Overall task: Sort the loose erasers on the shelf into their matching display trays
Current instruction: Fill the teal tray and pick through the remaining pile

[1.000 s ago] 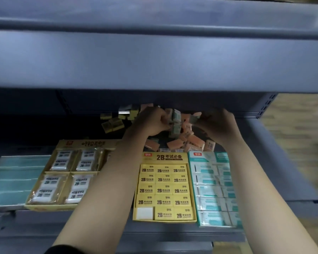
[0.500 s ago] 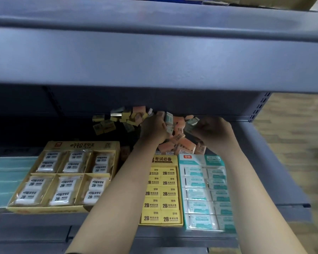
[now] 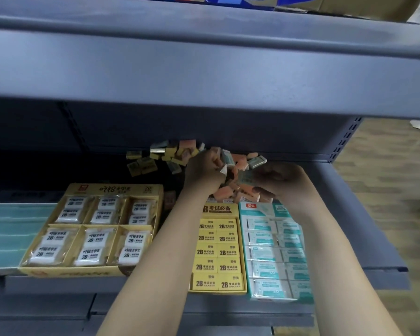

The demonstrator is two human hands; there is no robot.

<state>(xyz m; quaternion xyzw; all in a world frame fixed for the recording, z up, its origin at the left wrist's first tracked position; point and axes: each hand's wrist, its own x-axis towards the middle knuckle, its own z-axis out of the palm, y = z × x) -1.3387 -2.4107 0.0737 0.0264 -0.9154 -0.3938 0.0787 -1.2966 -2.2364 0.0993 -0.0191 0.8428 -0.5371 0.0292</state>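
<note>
Step in hand: we're digging through the heap of loose orange, yellow and teal-sleeved erasers (image 3: 230, 191) at the back of the grey metal shelf (image 3: 359, 219), right behind the trays.
How to do it well: we'd pull one kind per handful, check the sleeve, then lay each flat in its row so nothing sits crooked.
Left-hand grip (image 3: 204, 170): fingers curled tight, pinching a pale-cornered eraser (image 3: 224, 170). We can't tell which kind.
Right-hand grip (image 3: 281, 183): curled round what looks like a pale teal-sleeved eraser (image 3: 246, 177), pretty blurry though.
Where it goes: we reckon the teal cardboard display tray (image 3: 264, 209), just below that hand. The yellow 2B cardboard tray (image 3: 218, 209) sits touching its left side.
Watch out: the heap's loose, so we'd lift out gently.
</note>
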